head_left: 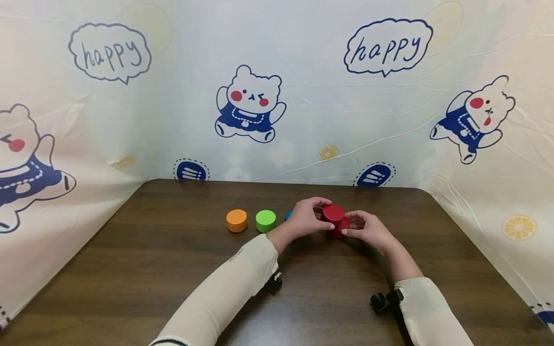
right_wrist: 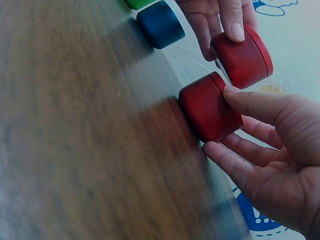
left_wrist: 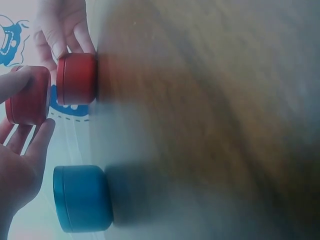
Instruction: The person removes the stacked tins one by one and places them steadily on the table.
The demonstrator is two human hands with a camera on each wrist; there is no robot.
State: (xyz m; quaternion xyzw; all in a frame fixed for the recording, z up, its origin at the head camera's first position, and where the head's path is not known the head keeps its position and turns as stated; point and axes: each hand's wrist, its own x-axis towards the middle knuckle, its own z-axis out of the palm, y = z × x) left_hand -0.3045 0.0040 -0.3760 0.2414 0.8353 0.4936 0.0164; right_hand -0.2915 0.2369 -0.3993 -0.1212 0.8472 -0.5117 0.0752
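Two small red round tins are close together in front of me. My left hand (head_left: 303, 220) grips one red tin (head_left: 333, 213) between thumb and fingers, lifted off the table. The other red tin (right_wrist: 206, 110) stands on the table, slightly lower and to the right. Around its side my right hand (head_left: 371, 231) has thumb and fingertips, which the right wrist view shows pinching it. A blue tin (left_wrist: 82, 199) stands to the left, mostly hidden behind my left hand in the head view. Whether the two red tins touch, I cannot tell.
Left of the blue tin, a green tin (head_left: 266, 221) and an orange tin (head_left: 236, 221) stand in a row on the brown wooden table (head_left: 173, 269). A cloth backdrop (head_left: 303, 57) with cartoon bears rises behind the table's far edge and both sides.
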